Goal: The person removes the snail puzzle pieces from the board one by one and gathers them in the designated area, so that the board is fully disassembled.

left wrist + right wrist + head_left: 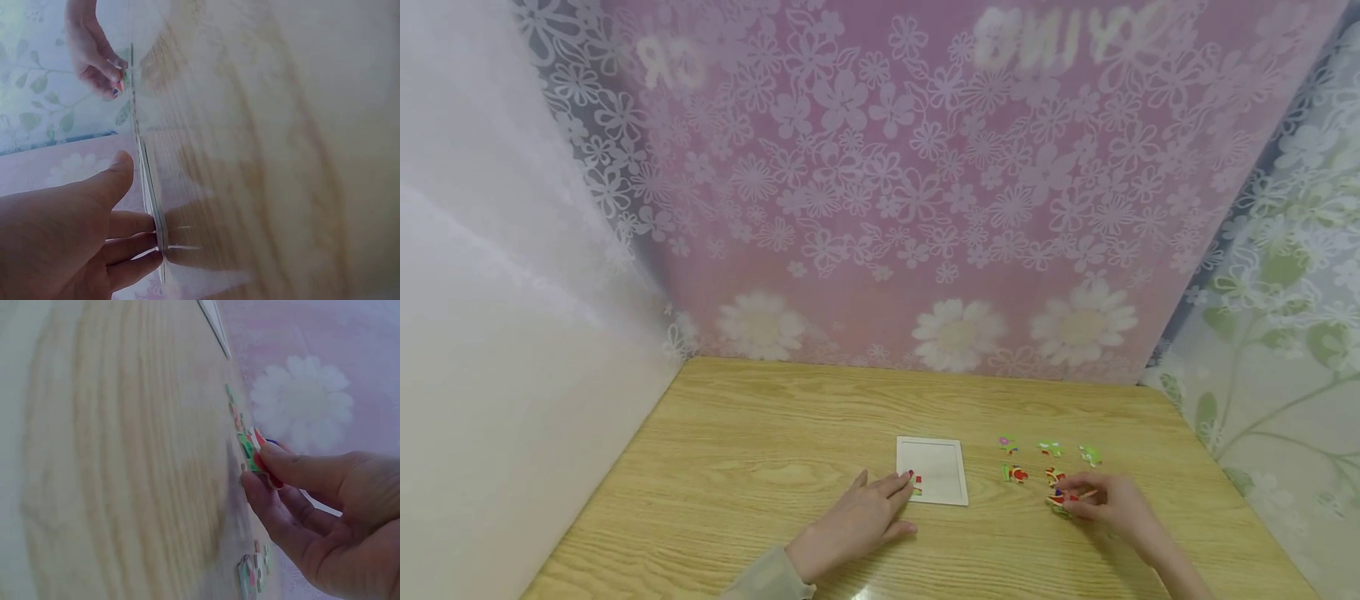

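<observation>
In the head view my left hand (pixel 859 518) lies over the lower left edge of a white puzzle tray (pixel 946 473), its fingers straight and touching the rim. A red and green puzzle piece (pixel 917 481) sits in the tray's lower left corner, partly covered by the fingertips. To the right, my right hand (pixel 1112 504) pinches a red and green puzzle piece (pixel 255 453) between thumb and fingers, held tilted close over the tabletop. Another red and yellow piece (pixel 1055 476) lies just beyond its fingertips.
Several loose puzzle pieces lie right of the tray, among them a red one (pixel 1018 473), one with a purple flower (pixel 1006 442) and a green one (pixel 1090 455). The wooden table (pixel 760 450) meets a flowered pink backdrop (pixel 880 208) at the back.
</observation>
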`<state>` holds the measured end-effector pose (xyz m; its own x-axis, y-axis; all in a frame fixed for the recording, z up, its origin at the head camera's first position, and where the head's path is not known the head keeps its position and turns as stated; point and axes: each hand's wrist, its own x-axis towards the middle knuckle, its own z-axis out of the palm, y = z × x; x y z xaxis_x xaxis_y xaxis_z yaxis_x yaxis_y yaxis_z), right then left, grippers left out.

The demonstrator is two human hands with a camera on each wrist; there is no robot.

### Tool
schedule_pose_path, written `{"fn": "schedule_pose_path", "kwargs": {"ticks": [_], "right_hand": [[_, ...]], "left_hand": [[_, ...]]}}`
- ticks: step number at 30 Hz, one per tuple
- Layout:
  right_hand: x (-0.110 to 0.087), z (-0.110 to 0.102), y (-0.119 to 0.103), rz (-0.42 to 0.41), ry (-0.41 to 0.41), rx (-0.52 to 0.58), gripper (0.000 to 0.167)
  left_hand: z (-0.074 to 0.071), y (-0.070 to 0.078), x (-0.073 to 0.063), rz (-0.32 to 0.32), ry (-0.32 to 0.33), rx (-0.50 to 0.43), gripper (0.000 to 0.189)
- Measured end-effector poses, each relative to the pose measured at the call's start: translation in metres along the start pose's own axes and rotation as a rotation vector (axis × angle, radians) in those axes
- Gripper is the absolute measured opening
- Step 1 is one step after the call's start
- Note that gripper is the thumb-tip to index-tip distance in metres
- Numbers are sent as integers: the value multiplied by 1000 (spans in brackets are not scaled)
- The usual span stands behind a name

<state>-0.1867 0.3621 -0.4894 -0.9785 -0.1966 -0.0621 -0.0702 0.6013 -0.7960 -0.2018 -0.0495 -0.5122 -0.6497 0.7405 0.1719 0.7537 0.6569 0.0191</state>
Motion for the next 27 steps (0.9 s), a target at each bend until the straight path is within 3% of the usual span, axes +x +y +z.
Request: {"fn": "schedule_pose_path", "kwargs": {"ticks": [7,16,27], "right_hand": [[-1,2,5,-27,-41,-145,29],[-1,5,2,-26,-3,-287,21],[-3,4,-1,-37,3,-241,19]], "left_hand": [[-1,1,-1,-4,4,0,62],[0,1,0,-8,-5,1,63],[-1,1,1,-11,-5,3,62]]}}
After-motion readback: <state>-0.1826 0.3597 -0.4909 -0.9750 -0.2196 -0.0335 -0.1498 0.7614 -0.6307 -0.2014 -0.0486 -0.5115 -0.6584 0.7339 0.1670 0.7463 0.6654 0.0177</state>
